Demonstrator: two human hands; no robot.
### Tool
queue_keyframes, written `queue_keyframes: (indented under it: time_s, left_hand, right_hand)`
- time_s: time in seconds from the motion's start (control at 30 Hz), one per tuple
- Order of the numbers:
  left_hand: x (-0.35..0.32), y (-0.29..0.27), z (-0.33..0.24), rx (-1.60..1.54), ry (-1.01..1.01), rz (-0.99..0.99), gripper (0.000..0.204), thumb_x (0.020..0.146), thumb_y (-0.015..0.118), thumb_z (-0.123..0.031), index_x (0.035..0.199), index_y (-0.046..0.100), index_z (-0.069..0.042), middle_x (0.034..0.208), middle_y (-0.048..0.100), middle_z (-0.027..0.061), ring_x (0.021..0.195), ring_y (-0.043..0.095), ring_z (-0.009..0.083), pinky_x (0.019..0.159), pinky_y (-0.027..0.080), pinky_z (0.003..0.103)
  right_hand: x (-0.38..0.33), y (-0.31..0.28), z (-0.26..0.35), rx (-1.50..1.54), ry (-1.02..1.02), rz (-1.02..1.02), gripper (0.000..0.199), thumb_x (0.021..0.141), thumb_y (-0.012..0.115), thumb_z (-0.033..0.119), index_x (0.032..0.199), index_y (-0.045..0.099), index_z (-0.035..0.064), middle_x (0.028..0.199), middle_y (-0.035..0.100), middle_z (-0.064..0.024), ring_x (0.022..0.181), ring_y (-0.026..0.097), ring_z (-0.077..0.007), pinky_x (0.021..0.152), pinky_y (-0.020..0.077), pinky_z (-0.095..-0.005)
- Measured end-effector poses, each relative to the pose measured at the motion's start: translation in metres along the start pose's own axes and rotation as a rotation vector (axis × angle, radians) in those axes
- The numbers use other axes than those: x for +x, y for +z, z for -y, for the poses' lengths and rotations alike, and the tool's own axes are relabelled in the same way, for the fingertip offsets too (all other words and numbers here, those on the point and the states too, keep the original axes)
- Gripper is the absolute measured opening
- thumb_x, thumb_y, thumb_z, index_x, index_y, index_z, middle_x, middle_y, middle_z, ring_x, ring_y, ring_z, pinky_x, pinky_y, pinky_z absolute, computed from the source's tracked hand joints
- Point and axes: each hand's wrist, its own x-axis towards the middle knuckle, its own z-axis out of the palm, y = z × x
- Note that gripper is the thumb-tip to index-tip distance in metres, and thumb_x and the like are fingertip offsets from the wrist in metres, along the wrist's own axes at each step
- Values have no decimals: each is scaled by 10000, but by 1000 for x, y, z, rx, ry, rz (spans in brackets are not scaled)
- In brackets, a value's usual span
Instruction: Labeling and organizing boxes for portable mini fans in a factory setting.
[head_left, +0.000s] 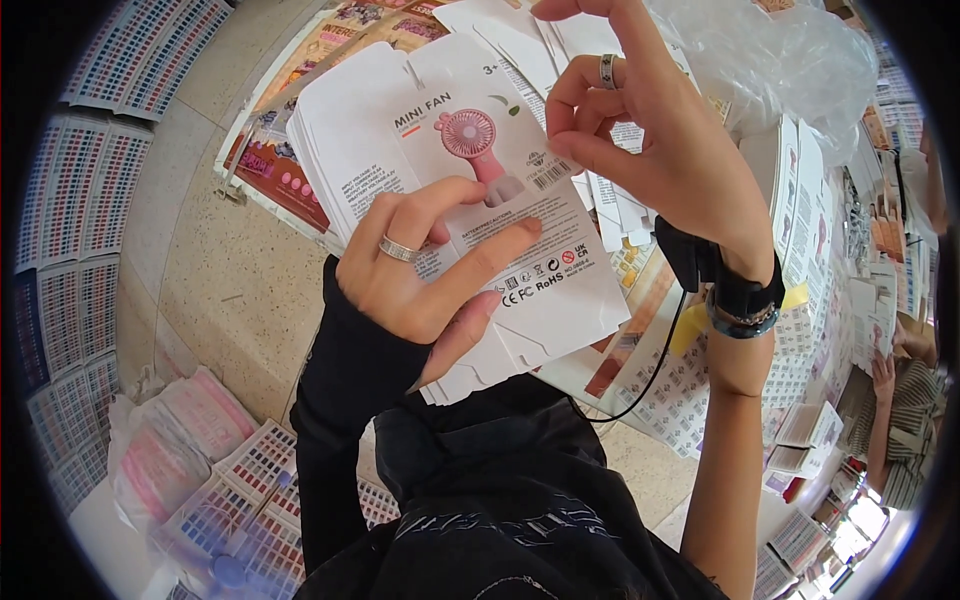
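A stack of flat, folded white cartons (pixel 560 300) lies in front of me; the top one bears a picture of a pink handheld fan. My left hand (pixel 420 270), with a ring and a black sleeve, rests on this top carton. Its fingers are spread, the index fingertip pressing on the small print. Over the carton's right edge hovers my right hand (pixel 650 130), also ringed. Its thumb and bent fingers come together beside the printed barcode, while one finger reaches away. Whether anything small is between them I cannot make out.
A sheet of small printed labels (pixel 665 395) hangs at the table's right front. Clear plastic wrapping (pixel 790 70) and more cartons (pixel 800 210) lie to the right. Printed sheets (pixel 75 200) line the left, near a pink-and-white package (pixel 195 430). A black cable (pixel 655 370) trails from my right wrist.
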Motion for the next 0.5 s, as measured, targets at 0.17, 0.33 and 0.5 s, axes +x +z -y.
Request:
queue_keyframes:
  time_s: [0.17, 0.33, 0.5]
  left_hand:
    - [-2, 3, 2, 5, -8, -20, 510, 650, 647, -110, 1157, 698, -141, 1195, 549, 112, 791, 440, 228, 714, 434, 319]
    - [-1, 2, 1, 11, -7, -19, 510, 650, 637, -128, 1157, 697, -139, 1192, 548, 110, 790, 435, 226, 717, 433, 317]
    - [-2, 4, 3, 16, 5, -25, 511, 650, 634, -134, 1158, 697, -136, 1188, 548, 109, 789, 433, 226, 721, 432, 315]
  right_hand:
    - [-1, 6, 7, -41, 96, -103, 609, 799, 631, -115, 1279, 283, 24, 797, 618, -112, 631, 602, -148, 585, 463, -233]
    - [-7, 10, 8, -50, 55, -140, 614, 784, 643, -115, 1264, 288, 29, 794, 615, -101, 629, 598, -133, 581, 461, -227]
    - [-9, 3, 9, -21, 97, -139, 595, 789, 650, -108, 1245, 294, 30, 794, 611, -81, 642, 585, -109, 593, 458, -214]
